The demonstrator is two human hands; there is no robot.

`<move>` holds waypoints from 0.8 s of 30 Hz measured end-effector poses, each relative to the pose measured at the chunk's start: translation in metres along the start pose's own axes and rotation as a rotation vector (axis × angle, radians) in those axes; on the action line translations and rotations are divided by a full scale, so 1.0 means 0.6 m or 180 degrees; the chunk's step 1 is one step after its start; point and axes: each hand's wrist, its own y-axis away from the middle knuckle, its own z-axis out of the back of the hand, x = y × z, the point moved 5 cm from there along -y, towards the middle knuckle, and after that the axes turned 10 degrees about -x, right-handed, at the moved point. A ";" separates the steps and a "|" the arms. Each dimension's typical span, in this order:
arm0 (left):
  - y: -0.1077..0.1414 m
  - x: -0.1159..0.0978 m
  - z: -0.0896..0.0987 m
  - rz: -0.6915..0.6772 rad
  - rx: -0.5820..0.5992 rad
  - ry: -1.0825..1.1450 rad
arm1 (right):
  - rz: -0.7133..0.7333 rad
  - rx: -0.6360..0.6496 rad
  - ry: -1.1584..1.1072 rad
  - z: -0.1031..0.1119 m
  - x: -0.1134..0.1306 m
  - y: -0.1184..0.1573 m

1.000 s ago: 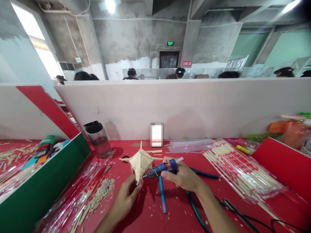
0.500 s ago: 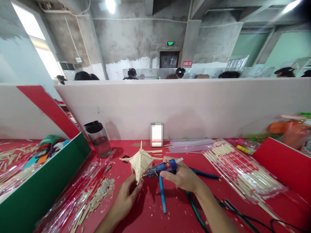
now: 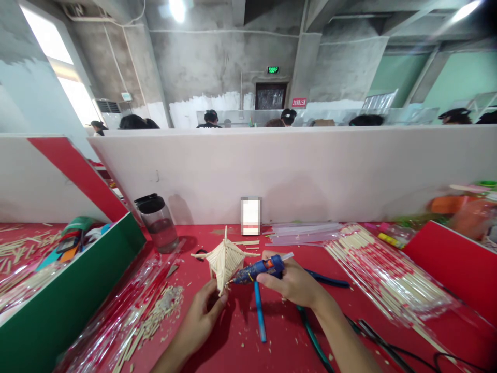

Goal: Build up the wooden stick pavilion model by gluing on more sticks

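Observation:
A small pointed roof-like model of pale wooden sticks stands near the middle of the red table. My left hand is closed on its near lower corner, thumb and fingers at the tip. In my right hand is a dark blue glue gun, its nozzle pointing left, close to the model's lower right edge. A clear glue stick sticks out of the gun's back end. Below the gun lies a blue stick-shaped item. Whether the nozzle touches the wood cannot be made out.
A lidded bottle and plastic wrapping with wood scraps lie to the left, beside a green board. Bundled sticks, pliers-like handles and black cables lie right. A white partition stands behind; people's heads show beyond.
The glue gun and my right hand have shifted very slightly right. My left hand and the stick model look unmoved.

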 end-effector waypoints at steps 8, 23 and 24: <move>-0.001 -0.001 0.001 -0.0022 -0.0044 -0.0017 | 0.0017 -0.0025 0.0016 0.007 0.002 0.000; 0.000 0.011 0.000 0.0026 -0.0019 0.0055 | 0.0002 -0.0028 -0.0064 0.005 0.003 0.000; -0.001 0.010 0.000 0.0012 -0.0021 0.0049 | -0.0004 -0.0023 -0.0066 0.006 0.002 0.000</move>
